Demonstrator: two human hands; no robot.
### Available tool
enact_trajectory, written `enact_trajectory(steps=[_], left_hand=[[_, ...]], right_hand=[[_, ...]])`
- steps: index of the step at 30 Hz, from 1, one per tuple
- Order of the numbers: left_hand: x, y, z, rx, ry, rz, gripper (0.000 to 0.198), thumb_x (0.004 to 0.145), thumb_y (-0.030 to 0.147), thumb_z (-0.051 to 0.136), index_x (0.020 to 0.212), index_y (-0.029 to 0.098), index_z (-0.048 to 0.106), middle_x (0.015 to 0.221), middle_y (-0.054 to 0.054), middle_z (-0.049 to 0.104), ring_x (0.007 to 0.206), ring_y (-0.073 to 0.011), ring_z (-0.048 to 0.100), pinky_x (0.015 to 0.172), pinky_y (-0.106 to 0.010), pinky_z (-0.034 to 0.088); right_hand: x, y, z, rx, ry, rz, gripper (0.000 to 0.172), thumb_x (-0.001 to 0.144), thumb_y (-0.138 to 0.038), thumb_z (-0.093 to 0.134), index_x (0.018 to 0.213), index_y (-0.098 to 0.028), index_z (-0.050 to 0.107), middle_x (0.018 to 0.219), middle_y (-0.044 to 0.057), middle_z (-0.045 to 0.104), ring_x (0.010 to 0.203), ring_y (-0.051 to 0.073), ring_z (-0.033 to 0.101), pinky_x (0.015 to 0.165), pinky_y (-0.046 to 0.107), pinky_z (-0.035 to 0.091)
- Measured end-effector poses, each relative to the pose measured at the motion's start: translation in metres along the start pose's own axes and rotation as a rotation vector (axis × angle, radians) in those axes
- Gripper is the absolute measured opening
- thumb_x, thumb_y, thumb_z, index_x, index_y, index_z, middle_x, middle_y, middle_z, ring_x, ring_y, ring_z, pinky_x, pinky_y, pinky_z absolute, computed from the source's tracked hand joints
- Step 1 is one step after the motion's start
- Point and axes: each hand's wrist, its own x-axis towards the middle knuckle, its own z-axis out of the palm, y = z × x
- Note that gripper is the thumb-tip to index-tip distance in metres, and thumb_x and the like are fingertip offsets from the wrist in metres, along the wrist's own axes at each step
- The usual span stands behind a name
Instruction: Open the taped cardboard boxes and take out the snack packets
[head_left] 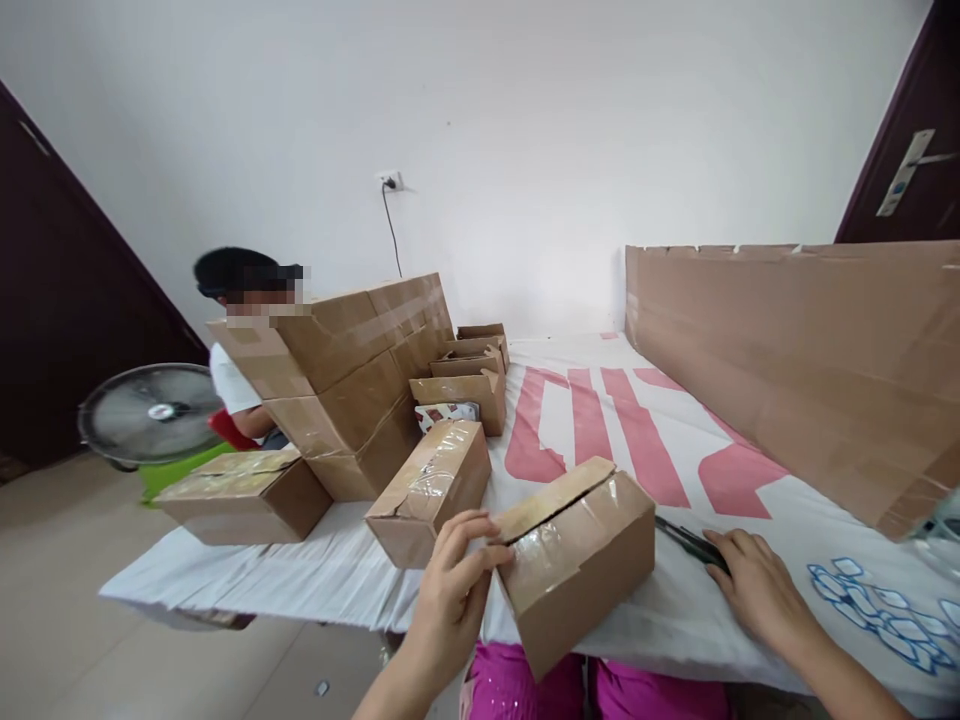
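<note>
In the head view a cardboard box (581, 550) sits at the table's front edge, one corner jutting over it. Its top is slit along the middle seam, with clear tape still on the surface. My left hand (457, 570) grips the box's left end, fingertips at the end of the slit. To the right of the box, my right hand (757, 590) is closed around a dark utility knife (694, 543) low over the cloth, tip pointing toward the box. Left of my left hand stands another taped box (435, 485).
Stacked boxes (352, 365) rise at the left, a row of open boxes (469, 385) beside them. A single box (247, 490) lies at the left edge. A person (240, 340) sits behind the stack near a fan (154, 412). A long cardboard panel (795, 350) stands right.
</note>
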Motion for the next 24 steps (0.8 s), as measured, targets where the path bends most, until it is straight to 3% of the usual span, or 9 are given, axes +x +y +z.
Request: enact_trajectory(steps=[2,4,7,10,12,13,17,20,24], left_hand=[[-0.012,0.009,0.015,0.020,0.046,-0.021,0.023,0.094,0.028,0.049,0.112,0.026,0.062,0.117,-0.013,0.053,0.121,-0.0300,0.049,0.095,-0.048,0.051],[-0.022,0.016,0.028,0.034,0.039,-0.026,0.030,0.088,0.032,0.059,0.117,0.025,0.059,0.128,-0.014,0.044,0.129,-0.0346,0.042,0.099,-0.051,0.049],[-0.026,0.016,0.038,-0.031,0.050,-0.024,0.028,0.089,0.017,0.057,0.116,0.027,0.059,0.138,-0.011,0.032,0.139,-0.0336,0.031,0.106,-0.052,0.043],[-0.019,0.005,0.037,-0.178,0.036,0.004,0.030,0.091,0.010,0.050,0.114,0.028,0.060,0.137,-0.009,0.031,0.140,-0.0298,0.030,0.110,-0.051,0.039],[-0.015,-0.003,0.038,-0.226,0.036,0.003,0.029,0.092,0.012,0.050,0.112,0.028,0.063,0.133,-0.009,0.034,0.139,-0.0289,0.031,0.111,-0.052,0.038],[-0.014,-0.006,0.040,-0.240,0.047,-0.007,0.027,0.092,0.014,0.050,0.110,0.028,0.064,0.130,-0.009,0.035,0.137,-0.0287,0.032,0.110,-0.052,0.038],[-0.020,-0.012,0.056,-0.309,0.137,-0.051,0.022,0.093,0.021,0.052,0.107,0.029,0.067,0.122,-0.008,0.038,0.135,-0.0300,0.033,0.110,-0.055,0.036],[-0.026,-0.012,0.065,-0.321,0.196,-0.079,0.022,0.093,0.024,0.051,0.106,0.028,0.068,0.123,-0.008,0.037,0.136,-0.0305,0.032,0.111,-0.055,0.034],[-0.029,-0.014,0.066,-0.297,0.229,-0.094,0.021,0.093,0.027,0.053,0.104,0.028,0.070,0.130,-0.008,0.036,0.135,-0.0305,0.033,0.110,-0.053,0.035]], right_hand=[[0.001,-0.001,-0.001,0.006,-0.018,0.048,0.027,0.083,-0.023,0.051,0.103,-0.013,0.068,0.091,0.014,0.067,0.088,0.031,0.062,0.080,0.044,0.051],[0.005,0.000,-0.002,0.040,-0.059,0.087,0.022,0.081,-0.022,0.052,0.096,-0.014,0.066,0.093,0.014,0.068,0.090,0.031,0.063,0.082,0.042,0.051],[0.019,0.004,-0.012,0.115,-0.102,0.195,0.022,0.081,-0.024,0.050,0.099,-0.017,0.060,0.094,0.013,0.069,0.085,0.029,0.066,0.072,0.039,0.052],[0.041,-0.004,-0.042,0.187,0.102,0.242,0.035,0.085,-0.037,0.049,0.114,-0.018,0.053,0.105,0.013,0.066,0.093,0.029,0.066,0.071,0.037,0.053],[0.055,-0.021,-0.071,0.237,0.262,0.112,0.044,0.089,-0.040,0.049,0.127,-0.020,0.048,0.115,0.012,0.063,0.104,0.028,0.063,0.080,0.037,0.052],[0.061,-0.033,-0.086,0.262,0.273,0.004,0.044,0.091,-0.039,0.048,0.132,-0.022,0.046,0.115,0.011,0.062,0.104,0.026,0.062,0.082,0.035,0.052],[0.078,-0.095,-0.129,0.251,0.001,-0.465,0.045,0.096,-0.024,0.044,0.140,-0.032,0.043,0.115,0.005,0.063,0.090,0.017,0.065,0.072,0.027,0.053],[0.089,-0.138,-0.137,0.117,-0.059,-0.726,0.049,0.091,-0.009,0.041,0.135,-0.029,0.050,0.107,0.005,0.065,0.088,0.017,0.065,0.070,0.028,0.051],[0.103,-0.173,-0.133,-0.079,-0.021,-0.920,0.049,0.087,-0.006,0.048,0.131,-0.025,0.054,0.091,0.005,0.066,0.076,0.018,0.062,0.064,0.030,0.045]])
